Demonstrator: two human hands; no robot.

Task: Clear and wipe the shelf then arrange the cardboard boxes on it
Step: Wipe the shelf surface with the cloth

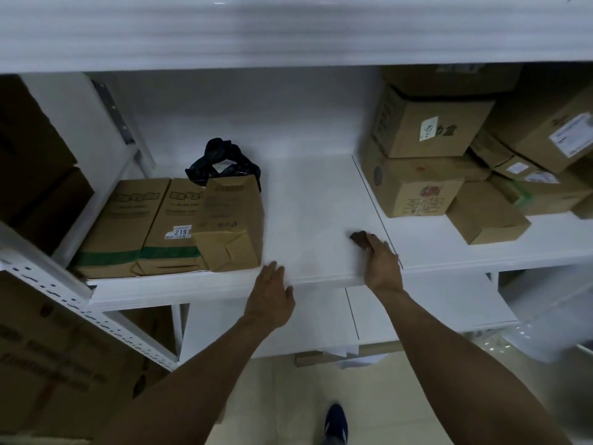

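White price sticker point(178, 232) on the front of the middle carton point(160, 213), at nine o'clock: digits "2193", with a smaller line beneath too blurred to read. Stacked carton point(401, 133), at two o'clock: white label point(429, 128) beside dark printed characters, both illegible. The other printing is blurred.

A black bag point(221, 159) lies crumpled; white papers point(359, 359) poke out above pale floor point(272, 396).

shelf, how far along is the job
Done: the middle of the shelf is bare. In hand: the right hand holds a brown cloth on it, left hand on the front edge. Left: brown packs and black bag at its left; cardboard boxes piled at right.
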